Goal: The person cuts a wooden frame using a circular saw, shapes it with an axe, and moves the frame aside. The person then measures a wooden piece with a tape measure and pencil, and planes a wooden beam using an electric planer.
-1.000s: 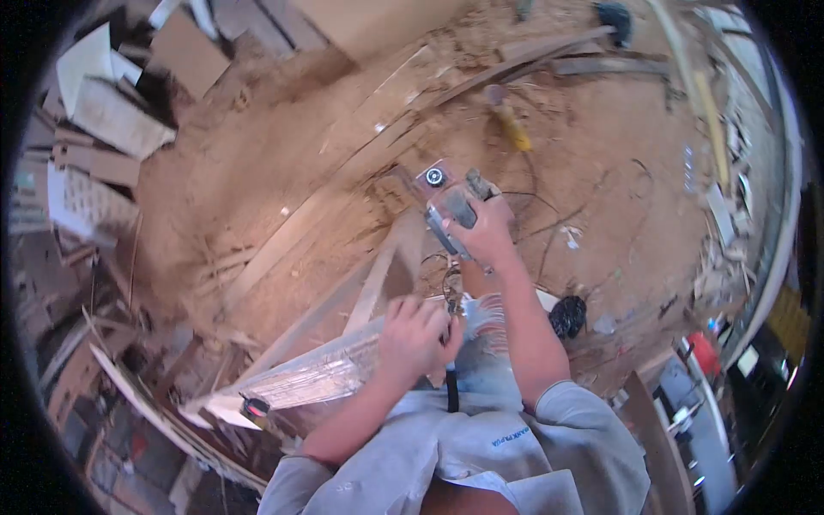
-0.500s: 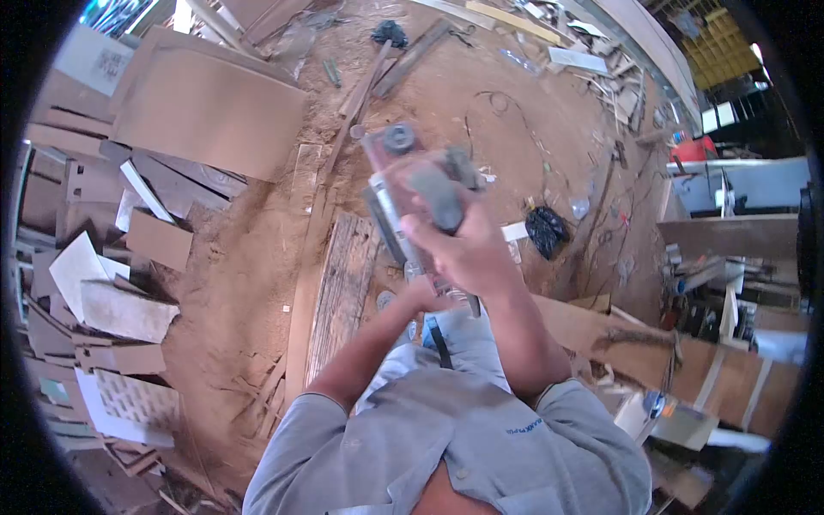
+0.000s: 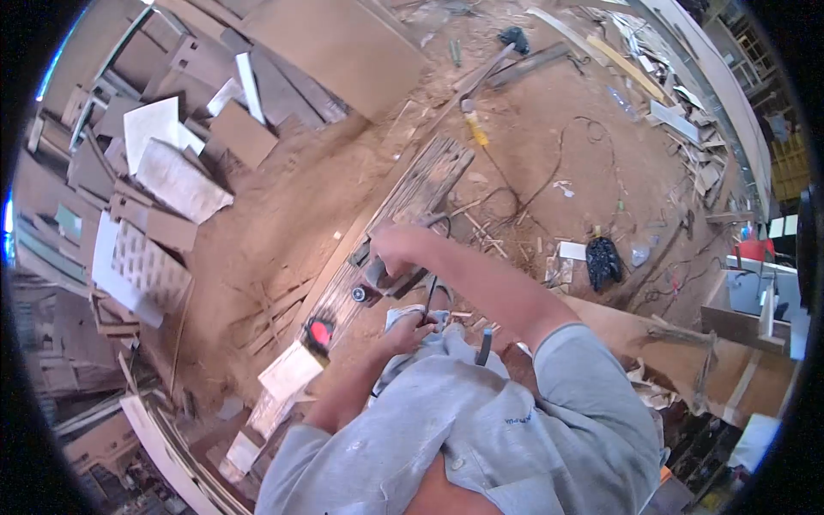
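A weathered wooden plank (image 3: 429, 176) lies lengthwise in front of my body. On it rests a dark electric hand planer (image 3: 378, 276), with a round knob at its near end. My right hand (image 3: 396, 246) is wrapped around the planer's handle and hides part of its top. Close to my lap, my left hand (image 3: 407, 333) has its fingers closed on the black power cord (image 3: 431, 296). A red and black round object (image 3: 320, 333) sits at the plank's near end, beside a pale board (image 3: 292, 369).
Sheets and offcuts (image 3: 184, 176) are piled on the left. A black plastic bag (image 3: 603, 262) lies on the dirt floor to the right. Beyond the plank, a yellow connector (image 3: 477, 130) joins a cable trailing over the ground. Scrap wood (image 3: 687, 137) lines the far right.
The planer has come down from mid-air onto the plank, in my right hand. My left hand has left the planer and now holds the cord. The view has turned leftward.
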`<state>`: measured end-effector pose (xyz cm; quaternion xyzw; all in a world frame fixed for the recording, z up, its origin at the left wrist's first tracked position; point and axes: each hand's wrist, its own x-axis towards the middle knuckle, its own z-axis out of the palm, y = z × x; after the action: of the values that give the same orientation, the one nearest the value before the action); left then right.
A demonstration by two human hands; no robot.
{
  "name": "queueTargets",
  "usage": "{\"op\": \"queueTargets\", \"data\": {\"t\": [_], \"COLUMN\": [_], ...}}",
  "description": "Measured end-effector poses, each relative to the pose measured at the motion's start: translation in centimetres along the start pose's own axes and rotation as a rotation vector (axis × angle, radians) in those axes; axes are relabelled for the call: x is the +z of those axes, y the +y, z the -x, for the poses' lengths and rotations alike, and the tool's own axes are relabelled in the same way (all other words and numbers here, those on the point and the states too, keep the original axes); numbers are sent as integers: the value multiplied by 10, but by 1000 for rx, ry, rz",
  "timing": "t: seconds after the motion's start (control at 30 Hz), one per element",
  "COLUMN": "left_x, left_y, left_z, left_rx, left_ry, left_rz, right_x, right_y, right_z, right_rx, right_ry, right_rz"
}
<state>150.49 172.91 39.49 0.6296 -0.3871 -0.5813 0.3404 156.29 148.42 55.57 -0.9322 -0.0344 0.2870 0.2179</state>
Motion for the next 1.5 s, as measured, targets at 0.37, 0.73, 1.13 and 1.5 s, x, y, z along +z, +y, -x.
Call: {"op": "queueTargets", "data": {"t": [0.37,0.73,1.13,1.5], "left_x": [77,56,154,69], "left_y": [84,132,120,211], "left_z": [132,139,162,76], "left_rx": [66,63,190,422], "left_ry": [-3,119,-993,-317], "left_rz": [1039,1068,-252,706], "right_x": [55,312,237,362], "right_y": [-80,-132,-237,-339], "right_z": [-61,232,323,287], "right_rx": [-39,125,-83,-26], "right_ry": [679,213,1451,1267], "right_rz": [112,-1436,-2078,-1989]}}
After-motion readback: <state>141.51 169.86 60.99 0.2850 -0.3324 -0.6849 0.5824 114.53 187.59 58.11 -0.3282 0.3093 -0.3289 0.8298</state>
